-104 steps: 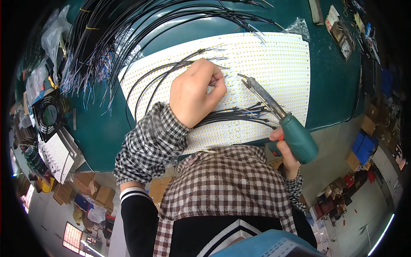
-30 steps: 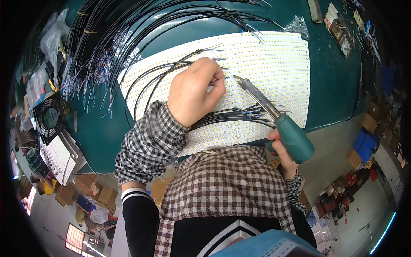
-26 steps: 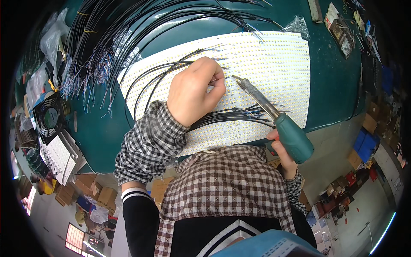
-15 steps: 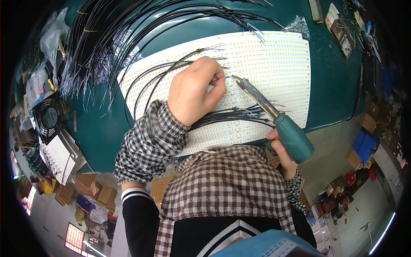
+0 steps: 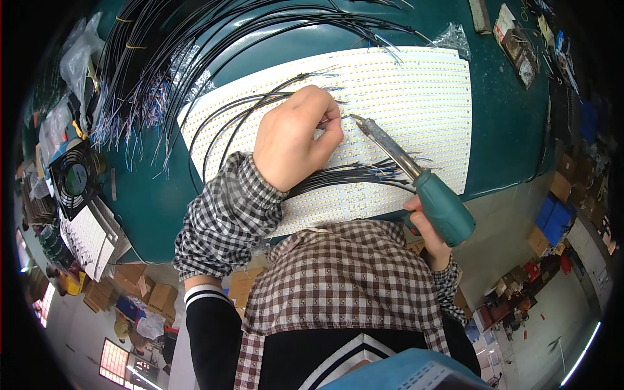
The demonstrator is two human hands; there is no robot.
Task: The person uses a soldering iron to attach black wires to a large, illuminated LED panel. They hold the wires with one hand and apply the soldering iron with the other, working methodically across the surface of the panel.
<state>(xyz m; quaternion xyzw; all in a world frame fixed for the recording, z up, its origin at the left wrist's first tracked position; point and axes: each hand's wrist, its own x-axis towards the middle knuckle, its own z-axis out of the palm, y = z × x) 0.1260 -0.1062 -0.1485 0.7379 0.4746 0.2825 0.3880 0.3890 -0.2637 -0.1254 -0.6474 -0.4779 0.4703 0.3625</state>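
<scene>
Evidently mid-soldering. Left hand (image 5: 294, 140) pinched, apparently on a thin wire (image 5: 345, 117), over the white board (image 5: 422, 97); right hand (image 5: 435, 242), near right, grips the green soldering iron (image 5: 430, 190), tip just beside. Next move calls for steadiness.

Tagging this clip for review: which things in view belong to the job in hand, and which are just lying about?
In use:
soldering iron, in the right hand
white, yellow-dotted board, under the left hand
black cables on the board

Apparently lying about:
fan at the left
white sheets beside it
clear plastic bag
cardboard boxes
</scene>
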